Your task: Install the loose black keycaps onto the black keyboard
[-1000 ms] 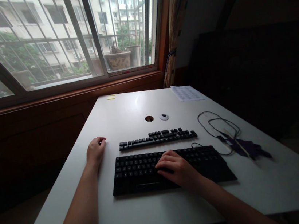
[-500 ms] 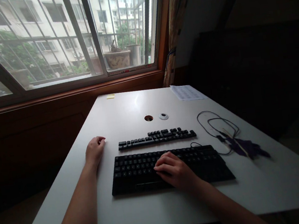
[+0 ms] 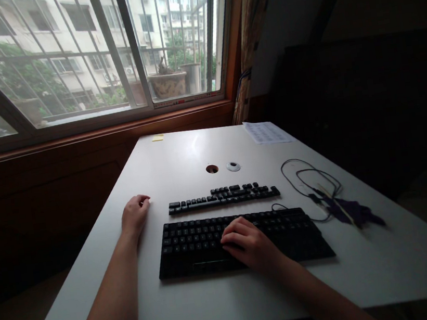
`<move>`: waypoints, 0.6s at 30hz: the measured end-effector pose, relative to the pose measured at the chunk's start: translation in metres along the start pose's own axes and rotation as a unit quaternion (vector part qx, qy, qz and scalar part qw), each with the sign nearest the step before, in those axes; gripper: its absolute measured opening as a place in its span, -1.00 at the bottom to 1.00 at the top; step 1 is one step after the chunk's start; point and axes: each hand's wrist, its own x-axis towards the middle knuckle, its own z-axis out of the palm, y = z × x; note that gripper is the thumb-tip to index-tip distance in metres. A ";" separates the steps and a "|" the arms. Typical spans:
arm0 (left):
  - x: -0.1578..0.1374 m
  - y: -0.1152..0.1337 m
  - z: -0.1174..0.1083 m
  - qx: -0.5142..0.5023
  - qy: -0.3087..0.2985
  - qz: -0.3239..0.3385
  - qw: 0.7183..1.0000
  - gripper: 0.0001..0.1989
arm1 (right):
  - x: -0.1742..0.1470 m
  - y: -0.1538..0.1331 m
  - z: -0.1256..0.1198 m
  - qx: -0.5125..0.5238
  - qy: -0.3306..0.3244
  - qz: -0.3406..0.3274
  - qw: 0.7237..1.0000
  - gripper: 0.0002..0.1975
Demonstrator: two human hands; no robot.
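Two bare hands work at a black computer keyboard that lies toward the near edge of the white tabletop, its long axis roughly parallel with that edge. The right hand is the nearer one, reaching over the middle of the board from the near edge, its fingertips bunched close together at the key rows; whether they pinch a keycap I cannot tell. From those fingertips, loose black keycaps lie straight toward the far edge, just beyond the keyboard and apart from it, lined up in rows along the same axis. The left hand rests by the left edge, fingers loosely curled inward, near the left end of these rows but not touching them; I cannot tell whether it holds anything. Toward the right edge lies a purple cloth, well apart from both hands
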 end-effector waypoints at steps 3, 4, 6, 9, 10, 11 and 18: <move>0.000 0.000 0.001 0.000 0.000 -0.001 1.000 -0.69 | 0.000 0.000 0.000 0.009 0.001 0.004 1.000 -0.86; 0.000 0.000 0.001 0.000 0.001 -0.002 1.000 -0.69 | 0.000 0.000 0.000 0.012 0.002 0.002 1.000 -0.86; 0.001 -0.001 0.001 0.000 0.001 -0.003 1.000 -0.69 | 0.000 0.000 0.000 0.015 0.005 -0.003 1.000 -0.86; 0.000 -0.001 0.001 0.000 0.001 -0.005 1.000 -0.69 | 0.001 0.000 0.000 0.006 0.001 -0.010 1.000 -0.86; 0.000 -0.001 0.001 -0.001 0.001 -0.005 1.000 -0.69 | 0.001 0.000 0.001 0.003 -0.001 -0.010 1.000 -0.86; 0.000 -0.001 0.001 -0.001 0.001 -0.005 1.000 -0.69 | 0.001 0.000 0.001 0.000 -0.003 -0.011 1.000 -0.86; 0.000 0.001 0.001 -0.004 0.002 -0.003 1.000 -0.69 | 0.001 -0.002 0.000 -0.022 -0.003 -0.028 0.999 -0.89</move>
